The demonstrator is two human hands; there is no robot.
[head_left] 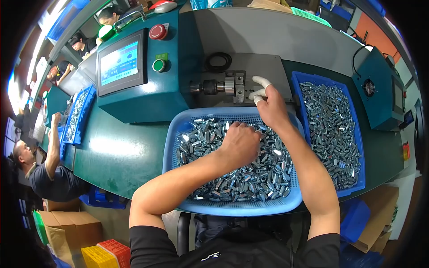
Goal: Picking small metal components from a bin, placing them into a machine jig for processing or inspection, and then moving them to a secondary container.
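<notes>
My left hand is over the light-blue plastic basket, low among a heap of small shiny metal pieces. Its fingers curl downward and inward; whatever is in them is hidden under the hand. At the machine's metal clamping fixture, my right hand reaches in from the right. White covers sit on its fingertips, and the fingers are spread apart with no piece showing between them. A dark spindle joins the fixture to the green machine housing.
A touch screen, a red button and a green button are on the machine. Right of the basket lies a blue tray full of similar pieces. Another green machine stands far right. Other people work at left.
</notes>
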